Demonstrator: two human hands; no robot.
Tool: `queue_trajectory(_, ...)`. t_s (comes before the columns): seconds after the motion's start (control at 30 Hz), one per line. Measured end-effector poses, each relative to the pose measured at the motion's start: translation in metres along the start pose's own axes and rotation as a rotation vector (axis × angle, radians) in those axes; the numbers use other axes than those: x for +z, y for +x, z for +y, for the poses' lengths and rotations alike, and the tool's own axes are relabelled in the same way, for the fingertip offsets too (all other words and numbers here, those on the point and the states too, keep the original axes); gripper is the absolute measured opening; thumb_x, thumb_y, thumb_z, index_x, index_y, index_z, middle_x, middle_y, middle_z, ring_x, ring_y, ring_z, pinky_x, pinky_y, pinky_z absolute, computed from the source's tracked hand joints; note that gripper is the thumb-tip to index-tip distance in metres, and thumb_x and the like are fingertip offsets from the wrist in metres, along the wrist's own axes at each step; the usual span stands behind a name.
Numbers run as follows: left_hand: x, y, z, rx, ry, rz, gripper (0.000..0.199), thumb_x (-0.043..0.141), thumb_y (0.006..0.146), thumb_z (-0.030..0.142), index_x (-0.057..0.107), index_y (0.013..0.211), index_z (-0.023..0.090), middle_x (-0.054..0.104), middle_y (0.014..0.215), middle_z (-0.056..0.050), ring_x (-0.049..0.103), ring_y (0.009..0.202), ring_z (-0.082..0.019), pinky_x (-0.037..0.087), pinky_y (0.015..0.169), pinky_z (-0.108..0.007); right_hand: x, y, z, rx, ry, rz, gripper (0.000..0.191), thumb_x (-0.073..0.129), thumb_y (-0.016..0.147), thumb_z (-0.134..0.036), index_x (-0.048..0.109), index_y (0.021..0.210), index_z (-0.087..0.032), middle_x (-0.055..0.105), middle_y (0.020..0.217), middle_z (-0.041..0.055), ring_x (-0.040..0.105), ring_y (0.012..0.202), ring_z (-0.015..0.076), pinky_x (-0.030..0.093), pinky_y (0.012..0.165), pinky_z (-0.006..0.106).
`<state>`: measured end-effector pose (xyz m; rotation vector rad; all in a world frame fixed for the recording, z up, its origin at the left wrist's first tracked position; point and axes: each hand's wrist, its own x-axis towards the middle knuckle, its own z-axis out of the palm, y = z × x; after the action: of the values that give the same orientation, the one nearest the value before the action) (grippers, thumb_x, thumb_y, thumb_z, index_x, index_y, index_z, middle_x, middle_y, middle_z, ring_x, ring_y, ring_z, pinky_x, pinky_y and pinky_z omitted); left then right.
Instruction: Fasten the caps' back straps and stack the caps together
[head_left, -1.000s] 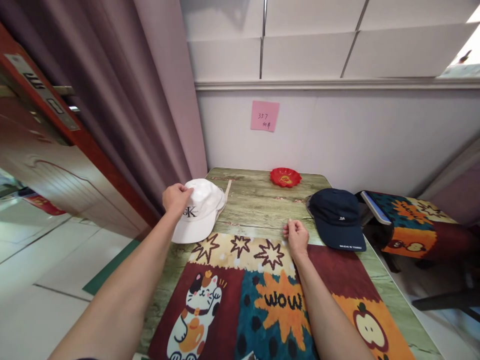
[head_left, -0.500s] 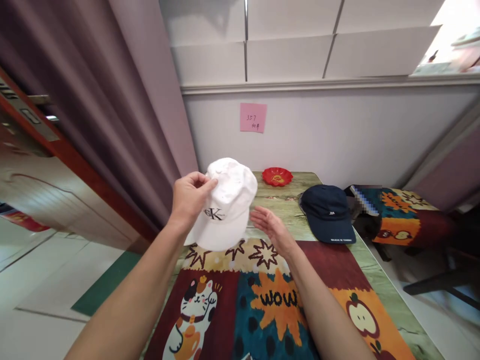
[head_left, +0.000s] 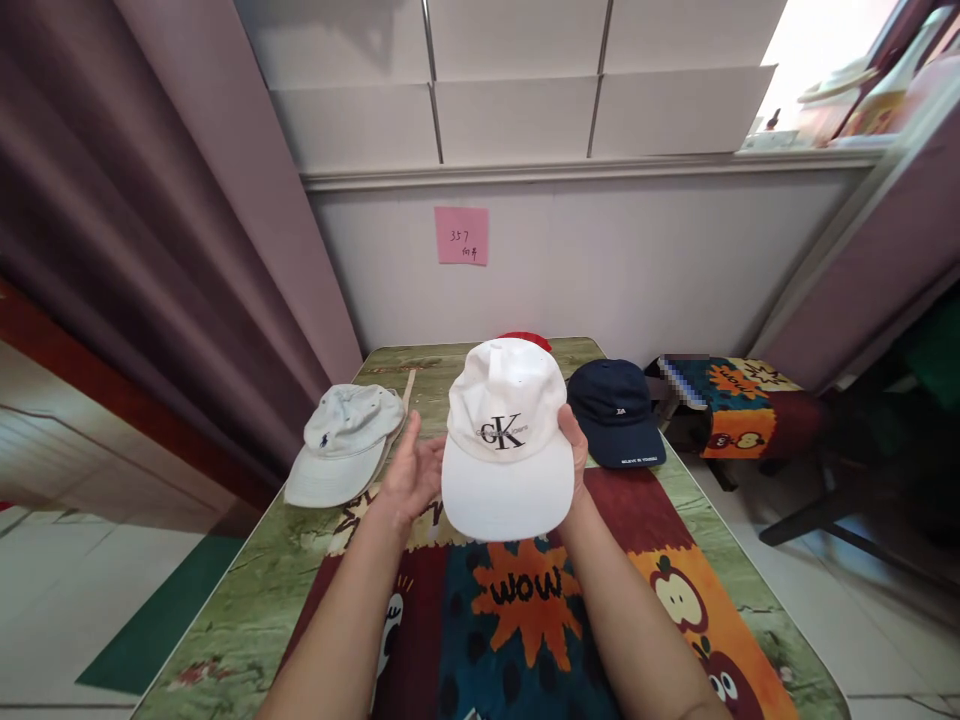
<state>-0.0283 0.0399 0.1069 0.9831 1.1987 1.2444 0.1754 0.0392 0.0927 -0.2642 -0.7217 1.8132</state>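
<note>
Facing you is a big pale wall point(head_left: 622, 260), with a long purple curtain point(head_left: 150, 170) hanging on the left. Your green table point(head_left: 217, 600) stands below, and on it lies a bright mat point(head_left: 461, 640) with the word WOW point(head_left: 525, 588) and some apples point(head_left: 679, 600). Past the table's right side is a small stand point(head_left: 739, 415) with a cover much like your mat. The white cap point(head_left: 510, 430) is up in the air in front of you, over the far part of the mat, with its brim toward you. A pale grey cap point(head_left: 345, 435) sits on the left side of the table, and a dark blue cap point(head_left: 616, 415) sits on the right, a bit past your right hand point(head_left: 576, 460). That hand pinches the side of the white cap, thumb showing at the edge and the other fingers mostly hidden. Your left hand point(head_left: 411, 475) is spread by the cap's other side, thumb up, and it is hard to tell if the fingertips touch it. Behind the white cap, a bit of a red dish point(head_left: 543, 342) peeks out. On the wall is a square pink note point(head_left: 461, 236) with writing on it. Smallest are the black letters point(head_left: 510, 432) on the white cap, a tiny blue shape point(head_left: 324, 440) on the grey one, and little white letters point(head_left: 640, 461) on the blue one.
</note>
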Motion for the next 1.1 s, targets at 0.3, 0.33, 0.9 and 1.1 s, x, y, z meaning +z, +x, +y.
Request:
queue_trajectory(0.3,0.036,-0.011,-0.01,-0.044,-0.673,-0.327,0.067,0.043,0.086,0.07,0.057,0.136,0.028,0.07,0.126,-0.007,0.055,0.128,-0.035,0.039,0.108,-0.053,-0.005,0.002,0.012,0.001,0.013,-0.003,0.073,0.036,0.082,-0.078,0.061,0.129,-0.028,0.066,0.129,0.0064,0.047,0.135,0.0313,0.035,0.111,0.055)
queue_trajectory(0.33,0.037,-0.011,-0.011,-0.031,-0.694,-0.32,0.064,0.044,0.087,0.068,0.056,0.137,0.03,0.069,0.128,-0.005,0.054,0.129,-0.034,0.038,0.109,-0.052,-0.006,0.002,0.013,-0.007,0.01,-0.006,0.076,0.036,0.08,-0.081,0.062,0.128,-0.028,0.067,0.128,0.007,0.048,0.134,0.0321,0.035,0.111,0.056)
queue_trajectory(0.9,0.039,-0.019,0.005,-0.07,-0.598,-0.384,0.073,0.041,0.084,0.075,0.056,0.137,0.026,0.07,0.126,-0.008,0.055,0.129,-0.034,0.041,0.108,-0.051,-0.013,0.016,-0.006,-0.019,-0.143,0.116,0.061,0.043,0.087,-0.067,0.066,0.121,-0.022,0.073,0.118,0.0053,0.058,0.126,0.0282,0.044,0.109,0.047)
queue_trajectory(1.1,0.016,0.009,0.01,-0.148,-0.399,-0.311,0.058,0.051,0.086,0.062,0.067,0.119,0.017,0.076,0.104,-0.013,0.065,0.113,-0.037,0.049,0.097,-0.052,-0.029,0.024,-0.017,-0.002,-0.265,0.257,0.038,0.057,0.085,-0.054,0.07,0.094,-0.02,0.078,0.091,0.0059,0.068,0.107,0.0284,0.056,0.093,0.043)
